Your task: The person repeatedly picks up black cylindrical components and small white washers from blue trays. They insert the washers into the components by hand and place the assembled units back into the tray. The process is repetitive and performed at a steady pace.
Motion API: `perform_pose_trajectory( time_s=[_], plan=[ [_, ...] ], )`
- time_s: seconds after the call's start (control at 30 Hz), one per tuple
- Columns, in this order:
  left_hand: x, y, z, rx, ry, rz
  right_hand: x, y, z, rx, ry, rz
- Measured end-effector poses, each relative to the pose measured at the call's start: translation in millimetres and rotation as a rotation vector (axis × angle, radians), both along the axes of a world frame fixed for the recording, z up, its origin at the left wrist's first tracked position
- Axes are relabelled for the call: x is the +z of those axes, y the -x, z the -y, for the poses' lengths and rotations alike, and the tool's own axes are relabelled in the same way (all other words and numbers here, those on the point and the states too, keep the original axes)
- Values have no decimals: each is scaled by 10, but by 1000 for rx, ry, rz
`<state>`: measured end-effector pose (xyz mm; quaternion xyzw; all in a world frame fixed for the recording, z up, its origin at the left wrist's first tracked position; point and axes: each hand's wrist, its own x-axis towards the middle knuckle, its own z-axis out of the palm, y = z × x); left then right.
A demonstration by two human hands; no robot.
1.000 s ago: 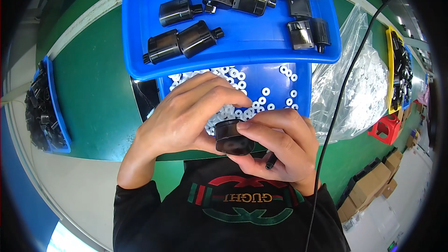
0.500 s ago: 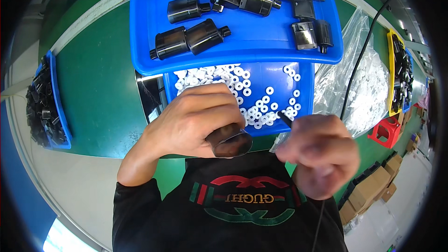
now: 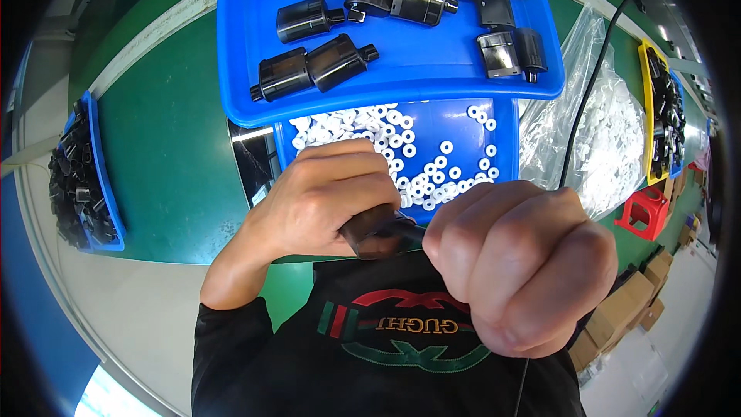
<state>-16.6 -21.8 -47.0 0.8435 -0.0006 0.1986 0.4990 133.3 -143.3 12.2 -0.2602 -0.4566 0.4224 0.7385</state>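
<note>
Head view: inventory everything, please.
Hollow part: 1, dark, held, centre
Rod: 1, black, held, centre
Upper tray: 1, blue, top centre
Housings: over ten, black, upper tray
Lower tray: 1, blue, centre
Rings: many, white, lower tray
Bag: 1, clear, right
Pieces: many, white, bag
Cable: 1, black, right
Left bin: 1, blue, far left
Right bin: 1, yellow, far right
Small parts: many, black, both bins
Stool: 1, red, right
Boxes: several, brown, lower right
Table: 1, green, around trays
Left hand: 1, bare, centre
Right hand: 1, bare, centre right
Shirt: 1, black, bottom

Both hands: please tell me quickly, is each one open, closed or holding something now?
Left hand: closed, holding the dark housing.
Right hand: closed in a fist around a slim dark tool.
</note>
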Motion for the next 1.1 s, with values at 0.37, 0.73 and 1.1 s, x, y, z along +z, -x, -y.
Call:
perform_pose_trajectory(
  time_s=[0.37, 0.73, 1.1],
  plan=[
    [-5, 3, 5, -19, 20, 5, -16, 58, -3, -36, 17, 47],
    [35, 26, 12, -7, 5, -44, -152, 162, 3, -73, 99, 1],
    [130, 17, -13, 88, 34, -90, -277, 120, -85, -22, -181, -10]
  ],
)
